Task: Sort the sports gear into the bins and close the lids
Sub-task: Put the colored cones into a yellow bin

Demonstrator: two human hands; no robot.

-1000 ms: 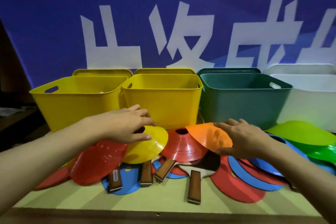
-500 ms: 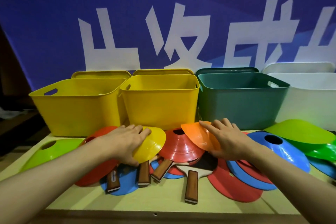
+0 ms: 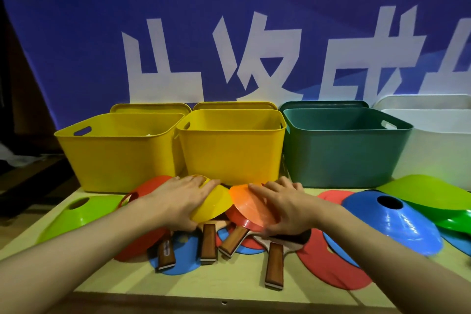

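Note:
My left hand (image 3: 178, 201) grips a yellow disc cone (image 3: 215, 205), fingers over its top and thumb under its rim. My right hand (image 3: 283, 208) holds an orange disc cone (image 3: 248, 205) the same way; the two cones nearly touch above a red cone (image 3: 239, 220). Under them lie several table tennis paddles with wooden handles (image 3: 274, 265). Behind stand four open bins: two yellow (image 3: 114, 153) (image 3: 229, 153), a dark green one (image 3: 341, 153) and a white one (image 3: 438, 150).
More disc cones are scattered on the table: light green (image 3: 74, 214) at the left, red (image 3: 142, 242) under my left arm, blue (image 3: 397, 222) and green (image 3: 438, 196) at the right. The lids lean behind the bins (image 3: 150, 107). The table's front edge (image 3: 224, 302) is close.
Both hands have moved toward each other, bringing the yellow and orange cones together at the middle. The view has dropped a little, and the light green cone at the left is uncovered.

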